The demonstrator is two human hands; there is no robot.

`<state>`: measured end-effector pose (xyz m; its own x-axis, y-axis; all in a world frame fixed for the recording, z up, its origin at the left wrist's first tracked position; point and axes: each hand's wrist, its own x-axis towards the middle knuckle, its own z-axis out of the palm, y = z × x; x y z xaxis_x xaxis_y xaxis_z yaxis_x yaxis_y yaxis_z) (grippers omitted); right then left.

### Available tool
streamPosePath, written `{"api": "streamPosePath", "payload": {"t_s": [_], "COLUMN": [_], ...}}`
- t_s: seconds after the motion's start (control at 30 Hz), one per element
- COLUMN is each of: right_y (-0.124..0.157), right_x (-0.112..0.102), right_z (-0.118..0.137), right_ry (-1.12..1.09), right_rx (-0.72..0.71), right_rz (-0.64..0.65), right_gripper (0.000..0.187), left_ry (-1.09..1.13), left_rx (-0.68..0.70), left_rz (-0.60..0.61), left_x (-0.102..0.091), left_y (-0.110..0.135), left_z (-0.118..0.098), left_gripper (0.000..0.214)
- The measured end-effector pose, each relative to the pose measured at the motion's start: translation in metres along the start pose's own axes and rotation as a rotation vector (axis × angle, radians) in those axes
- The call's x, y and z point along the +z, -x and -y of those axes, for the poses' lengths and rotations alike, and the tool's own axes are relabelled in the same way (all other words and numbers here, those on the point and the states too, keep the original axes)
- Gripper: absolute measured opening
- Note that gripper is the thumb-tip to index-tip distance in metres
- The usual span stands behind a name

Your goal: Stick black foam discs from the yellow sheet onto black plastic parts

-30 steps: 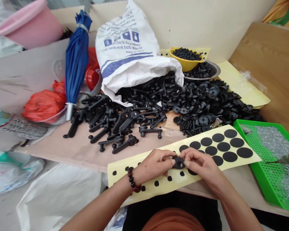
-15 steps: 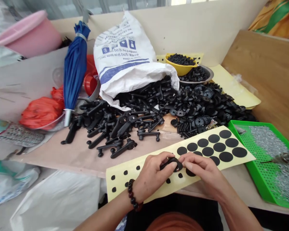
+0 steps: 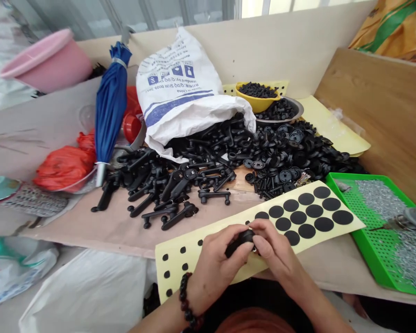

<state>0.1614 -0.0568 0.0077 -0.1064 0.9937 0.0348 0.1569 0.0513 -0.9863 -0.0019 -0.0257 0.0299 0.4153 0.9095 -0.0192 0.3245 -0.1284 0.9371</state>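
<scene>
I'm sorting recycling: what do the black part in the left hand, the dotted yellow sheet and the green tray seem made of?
Black part: probably moulded plastic, judging by its rounded form and dull sheen.
Yellow sheet: likely coated paper or film; it looks thin and smooth.
Green tray: probably plastic, from its even, satiny colour and perforated floor.

The held black part [image 3: 238, 243] looks like smooth plastic with a soft sheen, as do the heaped handles [image 3: 180, 217]. Beneath it, the pale yellow sheet [image 3: 175, 259] seems to be smooth paper, bearing matt black circles [image 3: 314, 211]. At right, the green tray [image 3: 369, 259] is perforated plastic, full of bright metal bits [image 3: 381, 199]; the board [image 3: 377, 111] beyond shows wood grain. Farther off, a creased sack [image 3: 183, 92] looks woven plastic, the metal basin [image 3: 301, 110] dull grey. At left, the umbrella [image 3: 111, 108] is pleated cloth, the red bag [image 3: 64, 166] thin, crinkled plastic.
</scene>
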Motion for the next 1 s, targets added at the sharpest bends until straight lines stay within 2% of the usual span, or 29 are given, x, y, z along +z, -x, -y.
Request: {"api": "streamPosePath", "payload": {"t_s": [0.1,0.17,0.27,0.33,0.43,0.5,0.53,0.57,0.63,0.7,0.73,0.77,0.87,0.93,1.0], "right_y": [0.002,0.003,0.005,0.009,0.017,0.024,0.027,0.030,0.034,0.034,0.033,0.032,0.029,0.029,0.030], "right_x": [0.016,0.028,0.028,0.011,-0.031,-0.054,-0.062,-0.065,-0.064,-0.057,-0.053,-0.050,-0.044,-0.044,-0.044], "right_z": [0.005,0.009,0.013,0.010,-0.005,-0.017,-0.023,-0.027,-0.033,-0.035,-0.035,-0.035,-0.035,-0.035,-0.033], "right_ry": [0.066,0.100,0.312,0.503,0.732,0.885,0.949,1.001,1.069,1.112,1.128,1.140,1.134,1.105,1.060], "right_rx": [-0.052,-0.109,-0.256,-0.324,-0.245,-0.238,-0.235,-0.231,-0.226,-0.237,-0.251,-0.268,-0.293,-0.276,-0.238], "right_rz": [0.038,0.098,0.226,0.225,0.083,-0.006,-0.025,-0.048,-0.076,-0.100,-0.112,-0.125,-0.152,-0.156,-0.144], "right_gripper": [0.021,0.023,0.032,0.029,0.016,0.015,0.016,0.018,0.019,0.020,0.020,0.020,0.020,0.020,0.019], "left_ry": [0.168,0.242,0.154,-0.039,-0.537,-0.903,-1.024,-1.085,-1.031,-0.905,-0.867,-0.836,-0.849,-0.893,-0.922], "left_rx": [-0.083,-0.171,-0.268,-0.325,-0.395,-0.399,-0.340,-0.240,0.065,0.329,0.393,0.445,0.491,0.485,0.480], "left_rz": [0.018,0.009,-0.028,-0.003,0.035,-0.054,-0.102,-0.138,-0.137,-0.016,0.092,0.200,0.348,0.371,0.363], "left_x": [0.001,-0.006,-0.041,-0.078,-0.131,-0.146,-0.145,-0.137,-0.105,-0.060,-0.036,-0.015,0.029,0.041,0.044], "left_y": [0.009,0.018,0.039,0.060,0.095,0.109,0.109,0.105,0.087,0.060,0.046,0.033,0.004,-0.007,-0.011], "left_z": [0.003,0.007,0.017,0.028,0.044,0.051,0.051,0.049,0.039,0.023,0.015,0.009,0.001,0.004,0.010], "left_gripper": [0.026,0.032,0.039,0.039,0.038,0.041,0.042,0.041,0.035,0.028,0.028,0.026,0.025,0.025,0.027]}}
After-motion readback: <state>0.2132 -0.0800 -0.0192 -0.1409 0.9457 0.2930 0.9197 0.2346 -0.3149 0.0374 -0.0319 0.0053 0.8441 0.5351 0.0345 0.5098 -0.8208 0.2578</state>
